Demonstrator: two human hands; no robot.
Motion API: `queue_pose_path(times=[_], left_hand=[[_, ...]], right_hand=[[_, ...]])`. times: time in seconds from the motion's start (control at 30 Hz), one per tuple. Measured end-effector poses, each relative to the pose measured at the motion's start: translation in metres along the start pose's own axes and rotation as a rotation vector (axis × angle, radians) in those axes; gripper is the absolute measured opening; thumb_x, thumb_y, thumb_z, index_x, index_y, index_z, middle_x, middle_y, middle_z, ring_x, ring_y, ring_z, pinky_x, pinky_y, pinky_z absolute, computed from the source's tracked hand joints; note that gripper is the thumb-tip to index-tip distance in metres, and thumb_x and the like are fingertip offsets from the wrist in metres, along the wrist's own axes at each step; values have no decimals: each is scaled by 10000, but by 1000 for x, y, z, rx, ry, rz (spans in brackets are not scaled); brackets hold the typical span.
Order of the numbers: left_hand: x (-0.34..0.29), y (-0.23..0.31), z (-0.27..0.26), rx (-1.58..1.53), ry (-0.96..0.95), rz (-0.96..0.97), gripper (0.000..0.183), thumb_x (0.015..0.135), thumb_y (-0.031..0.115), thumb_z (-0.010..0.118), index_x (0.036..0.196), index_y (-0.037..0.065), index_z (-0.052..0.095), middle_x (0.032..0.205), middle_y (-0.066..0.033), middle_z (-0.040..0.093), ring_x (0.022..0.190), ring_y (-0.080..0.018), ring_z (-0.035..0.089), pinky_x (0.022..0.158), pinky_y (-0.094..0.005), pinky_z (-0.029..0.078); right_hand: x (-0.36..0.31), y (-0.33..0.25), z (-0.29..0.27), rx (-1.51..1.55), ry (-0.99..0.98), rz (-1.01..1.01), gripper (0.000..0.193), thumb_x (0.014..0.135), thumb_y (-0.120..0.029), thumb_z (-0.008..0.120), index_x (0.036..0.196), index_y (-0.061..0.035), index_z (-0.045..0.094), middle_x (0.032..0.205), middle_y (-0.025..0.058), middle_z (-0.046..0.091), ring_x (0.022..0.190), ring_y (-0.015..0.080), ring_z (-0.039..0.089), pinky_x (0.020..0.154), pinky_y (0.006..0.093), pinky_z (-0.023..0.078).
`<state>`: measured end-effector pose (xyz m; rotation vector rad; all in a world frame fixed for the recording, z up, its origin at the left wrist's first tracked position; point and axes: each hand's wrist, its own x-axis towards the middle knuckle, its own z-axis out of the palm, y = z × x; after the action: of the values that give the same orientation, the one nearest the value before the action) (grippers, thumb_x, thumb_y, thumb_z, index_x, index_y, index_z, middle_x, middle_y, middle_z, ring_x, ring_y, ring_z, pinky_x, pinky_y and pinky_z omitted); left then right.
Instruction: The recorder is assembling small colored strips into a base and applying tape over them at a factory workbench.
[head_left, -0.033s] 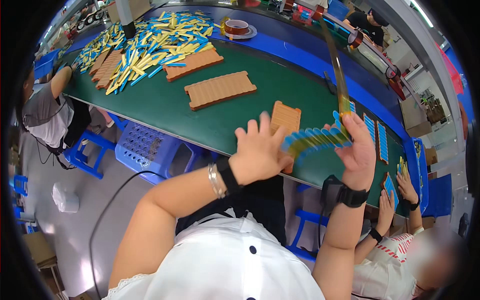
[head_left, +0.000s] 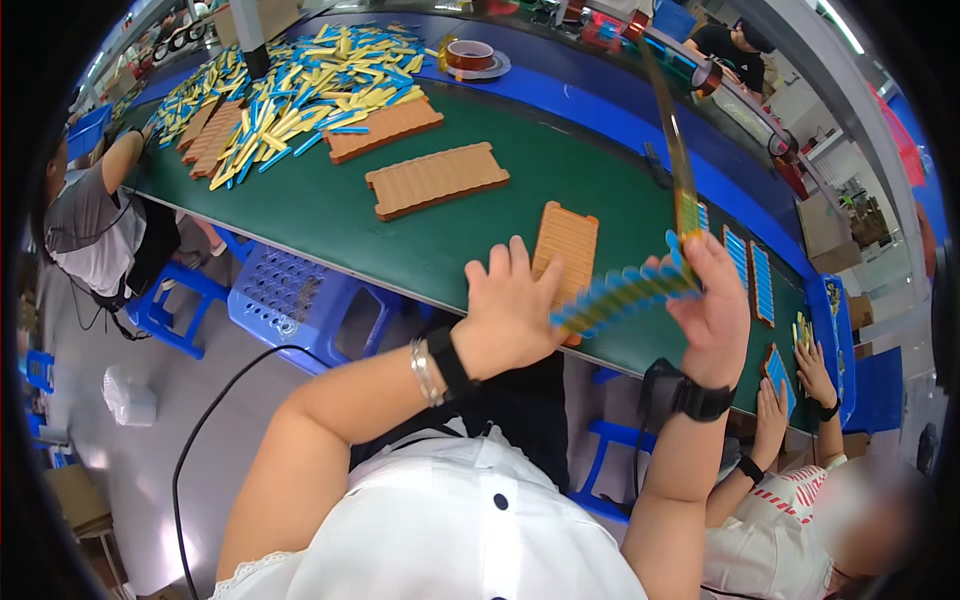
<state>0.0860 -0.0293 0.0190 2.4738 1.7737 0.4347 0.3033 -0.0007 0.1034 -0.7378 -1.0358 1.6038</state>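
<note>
A strip of blue flat pieces joined by amber tape [head_left: 630, 300] stretches between my hands over the near table edge. Its left end lies between the thumb and index finger of my left hand [head_left: 508, 312], whose other fingers are spread. At the other end, my right hand [head_left: 715, 295] pinches the strip where the long amber tape [head_left: 672, 130] runs up to a roll at the back. Beneath the strip is a ridged orange-brown block [head_left: 566, 240], partly covered by it and my left hand.
More ridged blocks [head_left: 440, 182] lie left on the green table [head_left: 300, 215]. A heap of blue and yellow pieces [head_left: 330, 85] covers the far left, with a tape roll [head_left: 470, 58] nearby. On the right, a co-worker's hands [head_left: 770, 420] work at a blue-topped block [head_left: 778, 375].
My left hand has shifted slightly left and down with its end of the strip. The strip now hangs straighter, uncovering more of the block beneath.
</note>
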Motion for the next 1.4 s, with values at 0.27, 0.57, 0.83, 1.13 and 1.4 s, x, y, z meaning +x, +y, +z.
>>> queue_pose_path(times=[0.27,0.57,0.83,1.13,1.4], left_hand=[[11,61,52,-152,263,176,701,786,389,687,1356,4,551,1343,-420,455,1044,-399,547,781,-473,441],[51,164,76,-63,199,97,694,767,462,657,1298,23,576,1385,-348,502,1025,-302,509,732,-448,375],[55,160,77,8,69,70,710,765,446,675,1334,42,546,1370,-350,490,1030,-316,514,717,-472,380],[44,-24,-2,-64,-1,42,567,625,297,725,1135,63,645,1013,-231,572,955,-401,559,770,-499,482],[18,-122,-27,187,210,-72,506,734,285,733,1195,88,667,1036,-197,622,978,-397,585,810,-487,475]], right_hand=[[-74,-16,-11,-190,176,-28,179,965,-182,636,1009,-15,589,690,54,599,597,130,574,827,369,569],[-78,-19,-15,-89,172,-12,190,866,-115,756,952,-11,623,894,84,698,759,149,675,704,260,548],[-79,-17,-16,-151,216,-56,268,850,-147,760,1004,5,602,836,91,682,709,181,691,668,302,574],[-81,-18,-34,-157,126,-80,251,858,-188,779,967,-17,631,745,59,641,629,166,640,758,388,559],[-60,14,-10,-84,68,55,200,857,-78,747,1008,20,658,949,70,718,810,105,658,738,238,520]])
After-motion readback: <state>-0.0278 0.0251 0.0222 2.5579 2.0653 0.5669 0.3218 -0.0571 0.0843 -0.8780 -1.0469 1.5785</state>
